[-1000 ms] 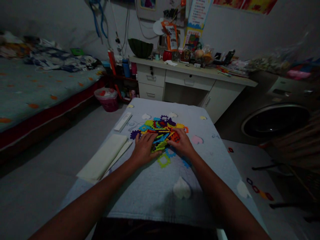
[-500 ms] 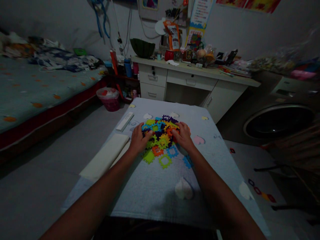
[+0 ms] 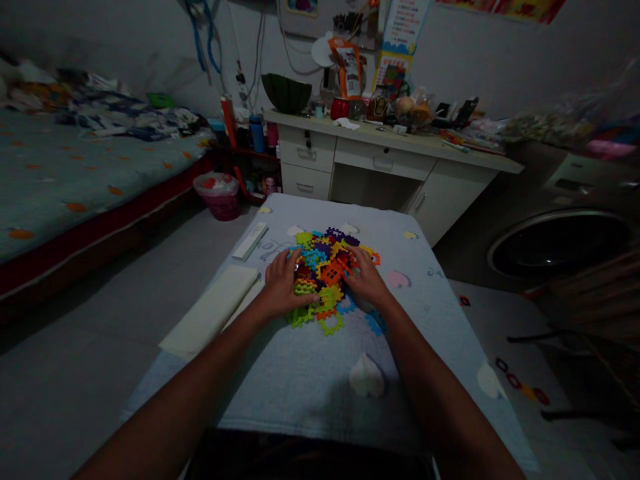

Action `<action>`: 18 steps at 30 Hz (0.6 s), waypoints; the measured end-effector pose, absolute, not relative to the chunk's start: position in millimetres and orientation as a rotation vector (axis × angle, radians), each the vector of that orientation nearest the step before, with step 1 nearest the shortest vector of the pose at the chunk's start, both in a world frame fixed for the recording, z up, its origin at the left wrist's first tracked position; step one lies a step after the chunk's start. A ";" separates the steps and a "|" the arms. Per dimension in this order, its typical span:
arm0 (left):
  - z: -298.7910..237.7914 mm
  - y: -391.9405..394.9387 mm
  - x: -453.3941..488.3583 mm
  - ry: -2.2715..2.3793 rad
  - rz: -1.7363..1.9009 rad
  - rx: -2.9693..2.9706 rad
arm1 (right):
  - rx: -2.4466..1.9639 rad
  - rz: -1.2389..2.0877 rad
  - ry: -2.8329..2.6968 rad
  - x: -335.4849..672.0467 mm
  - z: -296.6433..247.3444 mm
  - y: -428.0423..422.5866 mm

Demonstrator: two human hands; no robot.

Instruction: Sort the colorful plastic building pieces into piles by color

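A heap of colourful plastic interlocking building pieces (image 3: 324, 257) with toothed edges lies on the cloth-covered table (image 3: 320, 393). My left hand (image 3: 281, 285) rests on the heap's left side, fingers spread and thumb stretched over the yellow-green pieces (image 3: 327, 298). On the right side, my right hand (image 3: 367, 279) curves against the pieces with its thumb and fingers apart. Between the hands sits an orange window piece (image 3: 331, 272), close to my right fingertips. Below the heap are a yellow-green square frame (image 3: 331, 327) and a blue piece (image 3: 375, 323).
Left on the table are a folded cream cloth (image 3: 213, 310) and a narrow white box (image 3: 251, 241). A cluttered desk (image 3: 383, 160) stands behind, a washing machine (image 3: 555, 200) to the right, a bed (image 3: 100, 167) to the left. Several pieces (image 3: 514, 381) lie on the floor.
My left hand has moved nearer, its thumb now over the yellow-green pieces. The heap has been shifted about, and an orange window piece now shows in the middle.
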State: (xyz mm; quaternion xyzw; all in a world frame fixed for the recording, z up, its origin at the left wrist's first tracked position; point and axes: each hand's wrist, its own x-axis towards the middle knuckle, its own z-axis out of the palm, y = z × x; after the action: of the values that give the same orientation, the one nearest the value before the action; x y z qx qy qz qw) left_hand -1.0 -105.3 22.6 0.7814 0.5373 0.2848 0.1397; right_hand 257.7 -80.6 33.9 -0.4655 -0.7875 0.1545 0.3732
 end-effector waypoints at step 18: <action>33.4 -144.3 4.1 1.572 0.538 2.172 | -1.649 0.508 -2.260 297.4 38.2 -147.8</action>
State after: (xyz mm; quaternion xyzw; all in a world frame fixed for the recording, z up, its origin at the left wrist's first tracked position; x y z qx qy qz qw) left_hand 4.1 -144.3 33.4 0.7778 0.5631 0.1926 0.2021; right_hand 297.4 -147.8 38.2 -0.5735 -0.7860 0.1767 0.1484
